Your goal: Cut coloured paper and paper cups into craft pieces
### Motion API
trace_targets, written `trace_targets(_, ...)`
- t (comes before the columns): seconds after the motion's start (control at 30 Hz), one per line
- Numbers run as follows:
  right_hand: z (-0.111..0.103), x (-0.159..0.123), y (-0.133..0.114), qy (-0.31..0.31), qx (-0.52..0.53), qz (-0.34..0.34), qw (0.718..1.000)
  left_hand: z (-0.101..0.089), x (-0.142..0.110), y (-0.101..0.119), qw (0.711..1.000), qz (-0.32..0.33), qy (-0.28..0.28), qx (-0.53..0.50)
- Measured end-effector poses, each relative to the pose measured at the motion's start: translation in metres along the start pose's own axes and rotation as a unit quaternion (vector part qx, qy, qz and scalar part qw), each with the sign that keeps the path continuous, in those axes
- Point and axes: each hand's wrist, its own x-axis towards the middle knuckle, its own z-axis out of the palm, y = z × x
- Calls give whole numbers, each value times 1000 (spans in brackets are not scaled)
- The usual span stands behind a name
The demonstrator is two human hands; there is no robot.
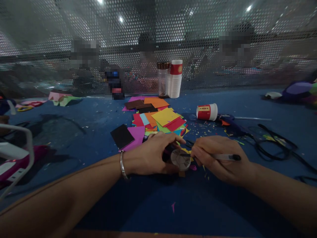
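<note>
In the head view, the left hand (153, 152) is curled around a dark cup-like thing (167, 152), just above the counter (123, 205). Its pale round end (179, 163), which has lines like spokes, is turned toward the right hand (220, 158). This right hand is closed in a writing grip on a pen (226, 157). The long axis of the pen runs almost level, from right to left, and its tip is at the round end; I cannot tell if they touch. The left hand is nearer to the cup-like thing, the right one is just beside it.

Beyond the hands lies a pile of coloured paper (164, 117), with a black sheet (122, 136) to its left. A paper cup (207, 112) lies on its side, near a glue gun (231, 124) and a black cable (272, 150). These are beyond the right hand and do not come between pen and round end.
</note>
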Motion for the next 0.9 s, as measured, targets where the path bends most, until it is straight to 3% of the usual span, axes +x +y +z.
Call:
trace_targets(0.13, 4, -3, 5, 49, -11, -2, 999, 0, 0, 1, 1000, 3, -3, 0)
trace_targets(0.33, -2, -1, 1, -7, -28, -4, 1000, -1, 0, 2, 1000, -1, 0, -4)
trace_targets(0.5, 1, -2, 5, 51, -33, -13, 998, 0, 1, 1, 1000, 4, -4, -6)
trace_targets(0.77, -8, 1, -4, -10, -22, -4, 1000, -1, 0, 2, 1000, -6, -1, -7)
trace_targets(0.9, -4, 0, -2, 21, -24, -8, 999, 0, 0, 1, 1000, 1, 5, -7)
